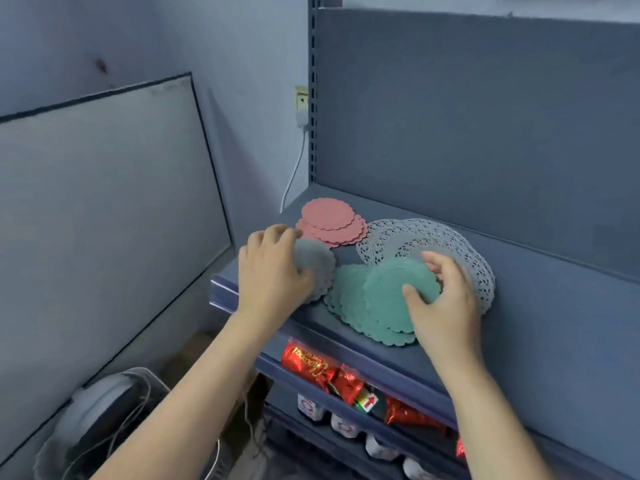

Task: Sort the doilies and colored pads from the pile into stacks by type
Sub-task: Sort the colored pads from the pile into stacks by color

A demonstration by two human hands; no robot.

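Shelf (519, 327): blue-grey metal, and it carries every stack.
Green pads (346, 299): scalloped rounds in a loose stack near the shelf's front edge (the landmark for everything else here).
Top green pad (388, 289): lies uppermost on the green pads, set off toward the right.
Right hand (446, 303): pinches the top green pad, thumb on its face and fingers (434, 261) curled over its far rim.
Lace doilies (436, 240): white, behind and right of the green pads, partly covered by the top pad and the right hand.
Grey pads (317, 268): a stack just left of the green pads.
Left hand (273, 271): grips the grey pads, fingers curled over the stack (thumb hidden).
Pink pads (332, 220): fanned, behind and left of the green pads.
Foil packs (311, 367): red, on the shelf level below the green pads.
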